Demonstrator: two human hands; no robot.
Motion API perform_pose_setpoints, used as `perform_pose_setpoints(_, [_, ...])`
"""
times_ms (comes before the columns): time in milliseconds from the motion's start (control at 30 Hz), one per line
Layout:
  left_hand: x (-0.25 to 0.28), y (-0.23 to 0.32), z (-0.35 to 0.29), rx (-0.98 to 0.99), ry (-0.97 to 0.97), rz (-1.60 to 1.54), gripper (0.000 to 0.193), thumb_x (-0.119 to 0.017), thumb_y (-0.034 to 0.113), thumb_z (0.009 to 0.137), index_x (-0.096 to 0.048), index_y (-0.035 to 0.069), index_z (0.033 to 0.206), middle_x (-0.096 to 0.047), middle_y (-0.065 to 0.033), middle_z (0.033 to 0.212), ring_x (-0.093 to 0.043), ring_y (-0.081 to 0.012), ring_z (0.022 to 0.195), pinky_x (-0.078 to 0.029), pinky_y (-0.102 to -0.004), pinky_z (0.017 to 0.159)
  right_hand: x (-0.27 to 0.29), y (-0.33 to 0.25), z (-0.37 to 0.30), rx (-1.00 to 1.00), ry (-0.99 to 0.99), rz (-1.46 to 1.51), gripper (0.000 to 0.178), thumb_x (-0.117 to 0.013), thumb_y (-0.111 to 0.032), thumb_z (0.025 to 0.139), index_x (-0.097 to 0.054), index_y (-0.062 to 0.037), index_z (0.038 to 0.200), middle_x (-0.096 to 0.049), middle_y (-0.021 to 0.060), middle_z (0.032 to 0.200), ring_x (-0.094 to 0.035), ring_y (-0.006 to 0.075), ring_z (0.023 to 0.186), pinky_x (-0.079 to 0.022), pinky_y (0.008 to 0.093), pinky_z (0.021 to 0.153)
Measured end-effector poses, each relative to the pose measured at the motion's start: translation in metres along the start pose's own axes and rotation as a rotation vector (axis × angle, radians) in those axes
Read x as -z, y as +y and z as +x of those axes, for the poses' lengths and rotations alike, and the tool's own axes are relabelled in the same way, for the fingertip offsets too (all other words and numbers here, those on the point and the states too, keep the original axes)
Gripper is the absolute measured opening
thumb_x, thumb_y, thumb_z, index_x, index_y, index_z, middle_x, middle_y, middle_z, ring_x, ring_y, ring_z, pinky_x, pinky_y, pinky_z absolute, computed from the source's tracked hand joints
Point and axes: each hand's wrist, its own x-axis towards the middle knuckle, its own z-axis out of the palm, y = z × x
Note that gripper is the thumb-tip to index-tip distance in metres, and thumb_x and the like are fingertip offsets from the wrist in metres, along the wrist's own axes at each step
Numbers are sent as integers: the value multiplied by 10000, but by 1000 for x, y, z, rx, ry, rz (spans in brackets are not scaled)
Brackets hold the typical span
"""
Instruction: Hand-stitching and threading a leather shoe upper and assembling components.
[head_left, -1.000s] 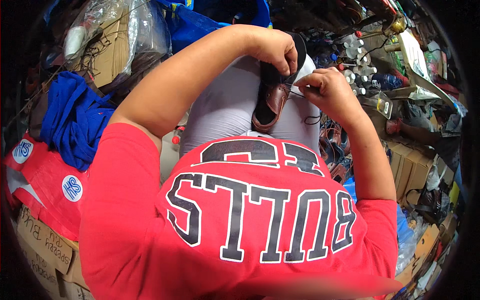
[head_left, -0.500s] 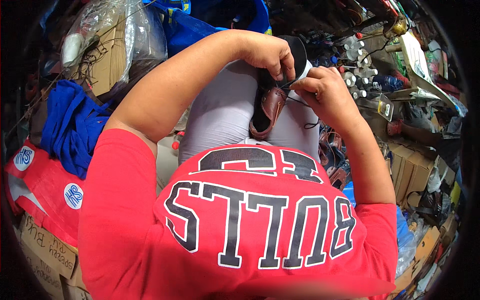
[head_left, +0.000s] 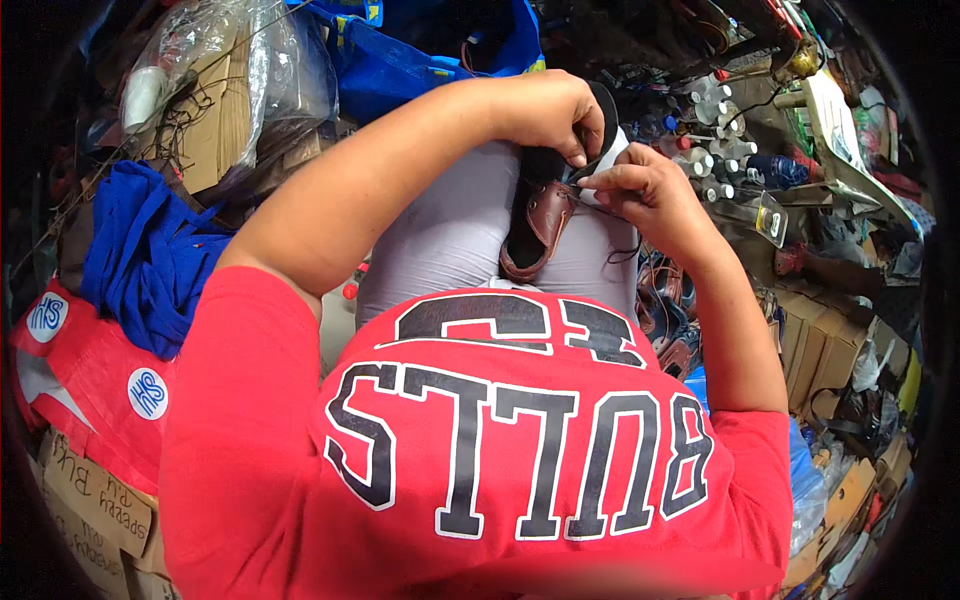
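Note:
A brown leather shoe (head_left: 548, 222) with stitching and eyelets lies on my grey-clad lap, its opening toward me. Beyond it a black curved piece (head_left: 606, 104), like a sole, rises behind my left hand. Bent over the far part of the shoe, my left hand (head_left: 558, 118) has its thumb and fingertips closed together; what they pinch is too small to make out. From the right, my right hand (head_left: 648, 195) pinches a thin black cord close to the left fingertips. A loop of this cord (head_left: 624, 254) hangs beside the shoe, over my right thigh.
More brown shoes (head_left: 668, 318) are heaped right of my lap. Several small bottles (head_left: 712, 150) stand at the far right, near cardboard boxes (head_left: 822, 345). A blue bag (head_left: 400, 60) is ahead; blue cloth (head_left: 145, 255) and a red bag (head_left: 90, 380) lie left.
Both hands have shifted slightly down toward me, and the right fingers are now stretched closer to the left fingertips. The shoe has barely moved.

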Motion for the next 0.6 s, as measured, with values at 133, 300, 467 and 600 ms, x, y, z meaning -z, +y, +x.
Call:
perform_pose_setpoints(133, [-28,4,-42,-86,714,221,385,-756,181,719,-590,88,1054,-575,-109,1110,-567,-318,1023,-473,-340,834,-5,12,-6,-141,-48,252,272,-663,23,775,-730,-108,1004,-554,28,784,-549,128,745,-464,269,677])
perform_pose_setpoints(300, [-66,25,-77,143,572,178,420,-737,286,739,-579,88,1075,-593,-111,1089,-574,-296,1026,-411,-398,873,-4,23,-3,-195,-136,359,241,-655,-11,821,-723,-99,1035,-518,-2,779,-512,96,753,-435,242,682])
perform_pose_setpoints(467, [-70,31,-76,355,359,161,399,-721,339,751,-589,104,1046,-611,-98,1073,-560,-255,1051,-335,-410,885,-2,28,-1,-230,-208,449,267,-651,-13,825,-718,-113,1064,-470,-25,770,-480,83,741,-409,221,674])
perform_pose_setpoints(600, [-69,34,-75,317,392,263,375,-730,338,742,-593,111,1008,-625,-77,1026,-575,-240,988,-324,-421,870,-3,30,-1,-189,-220,425,277,-647,-8,823,-718,-117,1067,-460,-28,768,-472,80,743,-403,218,666])
